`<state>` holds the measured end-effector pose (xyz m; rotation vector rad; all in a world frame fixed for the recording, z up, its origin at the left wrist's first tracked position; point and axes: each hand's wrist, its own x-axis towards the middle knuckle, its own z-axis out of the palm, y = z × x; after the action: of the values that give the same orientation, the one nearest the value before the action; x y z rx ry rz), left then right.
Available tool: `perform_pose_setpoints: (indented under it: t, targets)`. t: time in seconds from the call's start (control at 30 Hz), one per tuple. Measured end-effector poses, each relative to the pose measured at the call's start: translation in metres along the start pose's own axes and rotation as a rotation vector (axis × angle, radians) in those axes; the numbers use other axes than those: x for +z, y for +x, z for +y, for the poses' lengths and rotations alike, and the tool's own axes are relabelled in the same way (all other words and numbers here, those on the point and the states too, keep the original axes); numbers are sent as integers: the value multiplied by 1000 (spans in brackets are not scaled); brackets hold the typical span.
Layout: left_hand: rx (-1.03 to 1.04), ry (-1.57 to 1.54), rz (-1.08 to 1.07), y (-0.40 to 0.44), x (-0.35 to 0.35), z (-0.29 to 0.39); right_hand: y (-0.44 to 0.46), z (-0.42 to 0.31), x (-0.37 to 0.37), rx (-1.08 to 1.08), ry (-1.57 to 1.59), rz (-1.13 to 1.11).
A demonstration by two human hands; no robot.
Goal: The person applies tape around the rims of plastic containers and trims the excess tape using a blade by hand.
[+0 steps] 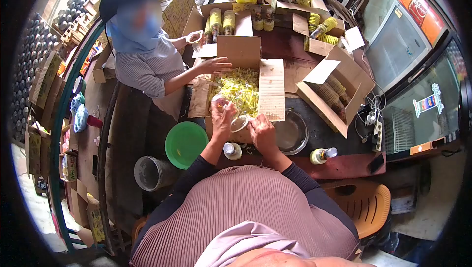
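My left hand (222, 119) is wrapped round a clear plastic cup (220, 102) at the near edge of an open cardboard box (271, 85). The box holds a heap of yellow strips (238, 87). Close to its right, my right hand (262, 132) pinches the rim of a clear round plastic piece (239, 123) lying between both hands. Whether that piece is joined to the cup, I cannot tell. Below my hands a small bottle (232, 151) with a pale cap stands on the table.
A person (147, 46) at the left holds a clear cup (195, 40) and reaches over the box. Around are a green basin (187, 144), a grey bucket (150, 173), a metal bowl (291, 132), another bottle (322, 155) and a box of stacked cups (337, 90).
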<state>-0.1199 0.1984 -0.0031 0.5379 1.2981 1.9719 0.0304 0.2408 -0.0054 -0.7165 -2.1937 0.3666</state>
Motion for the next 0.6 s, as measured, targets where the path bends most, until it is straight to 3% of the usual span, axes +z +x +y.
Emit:
perform_pose_setpoints:
  t: [0.17,0.23,0.3,0.4,0.6]
  targets:
    - [86,58,-26,-2,1,-4,0,19,14,238,154,-10]
    - [159,134,-97,5,-3,3,2,14,4,233,157,18]
    - [88,69,-49,6,-7,-1,1,9,-6,185,151,22]
    - [199,158,-36,18,-14,-3,-4,6,-10,73,82,52]
    - [220,86,-61,16,-10,6,-7,1,-15,42,75,-12]
